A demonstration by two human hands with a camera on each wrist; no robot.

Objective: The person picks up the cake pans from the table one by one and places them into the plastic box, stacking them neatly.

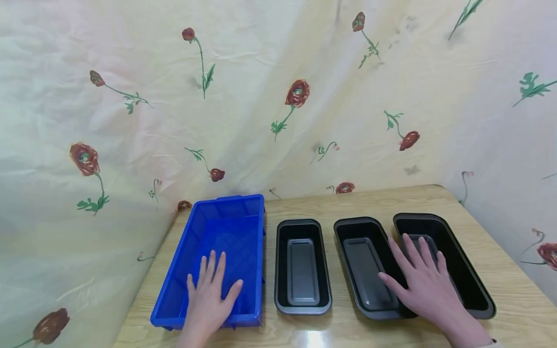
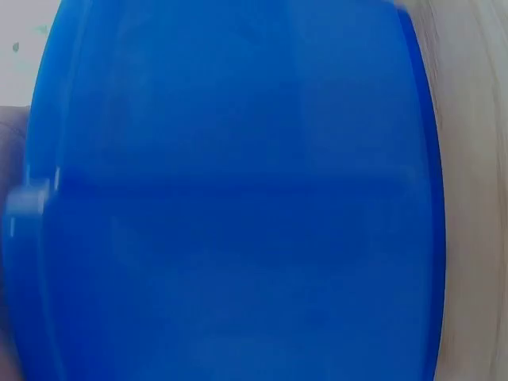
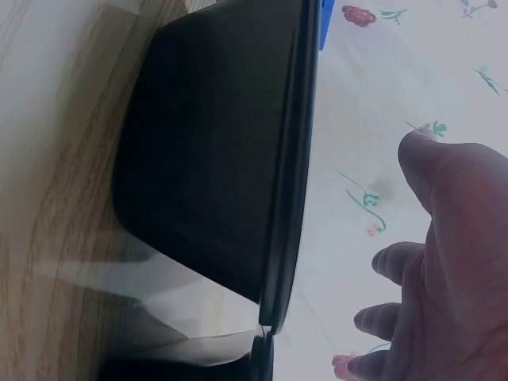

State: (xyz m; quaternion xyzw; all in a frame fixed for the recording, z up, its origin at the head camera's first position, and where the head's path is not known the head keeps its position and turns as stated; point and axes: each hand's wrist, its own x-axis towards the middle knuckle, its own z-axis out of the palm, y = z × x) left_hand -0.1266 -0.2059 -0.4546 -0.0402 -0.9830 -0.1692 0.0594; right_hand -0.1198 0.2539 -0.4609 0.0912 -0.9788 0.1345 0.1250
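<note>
My left hand (image 1: pixel 209 296), its fingers straight and spread, is over the near end of a blue plastic bin (image 1: pixel 235 241). The outer wall of that bin fills the left wrist view. My right hand (image 1: pixel 428 290) spreads its fingers over the neighbouring sides of two dark loaf pans, the middle one (image 1: pixel 363 270) and the rightmost one (image 1: pixel 463 273). In the right wrist view the fingers (image 3: pixel 389 262) stand above the level of a pan's rim (image 3: pixel 292 182). Neither hand holds anything. Whether the palms touch the rims cannot be told.
A third dark loaf pan (image 1: pixel 303 270) stands between the blue bin and the middle pan. All of them sit on a light wood-grain table (image 1: pixel 348 205). A flower-patterned sheet (image 1: pixel 252 96) hangs behind the table and along its sides.
</note>
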